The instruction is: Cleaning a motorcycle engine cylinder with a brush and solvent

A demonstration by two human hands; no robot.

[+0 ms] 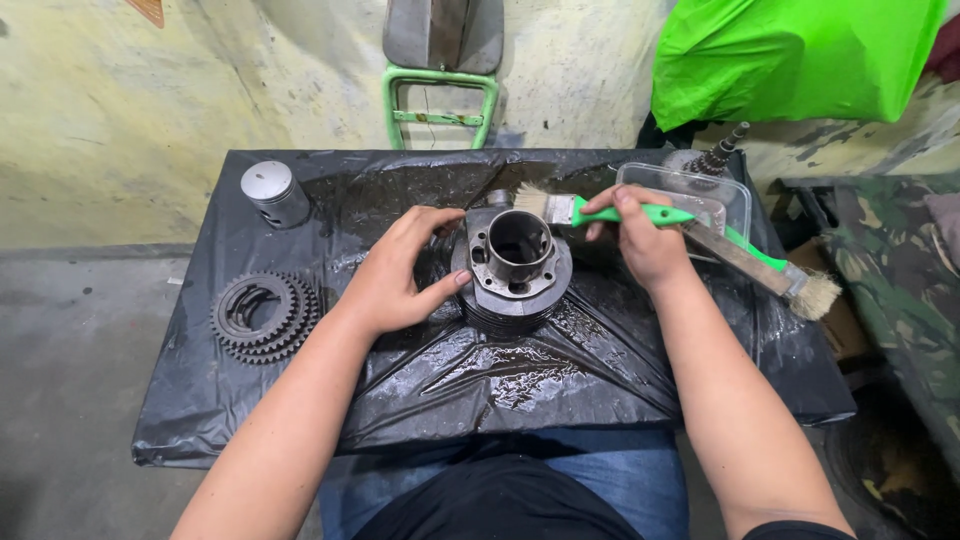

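Note:
A dark finned engine cylinder [515, 270] stands upright in the middle of a table covered with wet black plastic sheet [520, 385]. My left hand [395, 275] grips the cylinder's left side. My right hand [645, 235] holds a green-handled paintbrush [560, 208], whose pale bristles point left just above the cylinder's far rim.
A grey piston [273, 192] stands at the table's far left. A stack of gear rings [263, 315] lies on the left. A clear plastic tub [700, 190] sits far right, with a second brush [790, 280] resting on it. A green metal frame [440, 100] and a green cover [790, 60] stand behind.

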